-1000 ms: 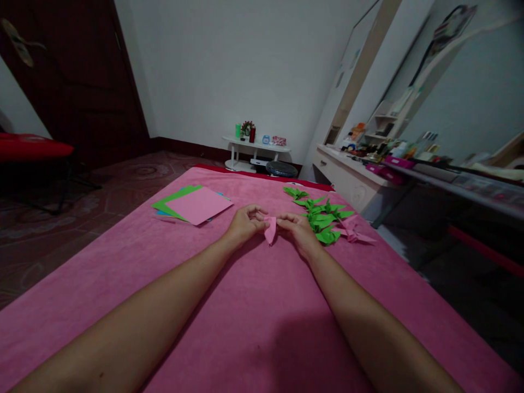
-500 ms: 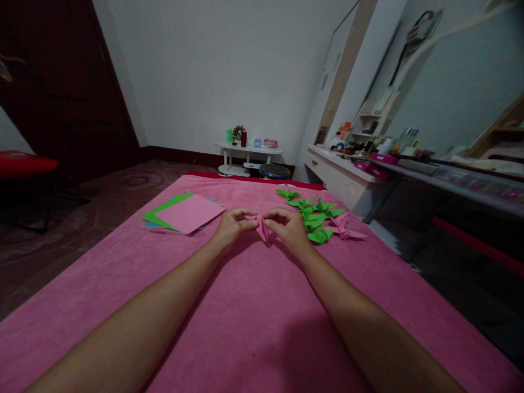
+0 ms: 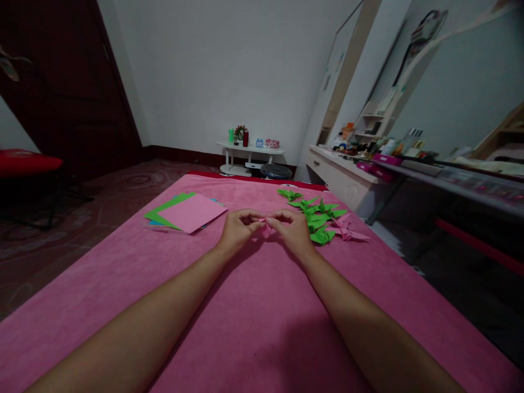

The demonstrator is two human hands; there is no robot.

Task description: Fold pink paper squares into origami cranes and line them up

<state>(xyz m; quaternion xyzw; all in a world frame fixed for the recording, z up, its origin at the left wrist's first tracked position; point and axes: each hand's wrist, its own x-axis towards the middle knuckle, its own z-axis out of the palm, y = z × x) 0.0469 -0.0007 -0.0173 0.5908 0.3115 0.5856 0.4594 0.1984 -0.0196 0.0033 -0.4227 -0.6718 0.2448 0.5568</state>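
Observation:
Between my two hands is a small folded piece of pink paper (image 3: pixel 267 230), partly hidden by the fingers. My left hand (image 3: pixel 241 229) pinches it from the left with thumb and fingers. From the other side my right hand (image 3: pixel 291 228) pinches it too, and the thumbs nearly meet. Just right of my right hand lie several green folded paper cranes (image 3: pixel 317 219). A pink paper crane (image 3: pixel 347 228) sits beside them. To the left of my left hand rests a stack of square sheets, with a pink sheet (image 3: pixel 192 212) on top of a green sheet (image 3: pixel 158 210).
A pink cloth (image 3: pixel 245 316) covers the surface under my hands. Beyond its far edge stands a small white table (image 3: pixel 250 148) with bottles and flowers. On the right is a white dresser (image 3: pixel 347 177) crowded with small items; a red stool (image 3: pixel 30 160) is at the left.
The pink folded paper has turned or been drawn in: its long point toward me showed before, and now only a short part shows. The thumbs are closer together.

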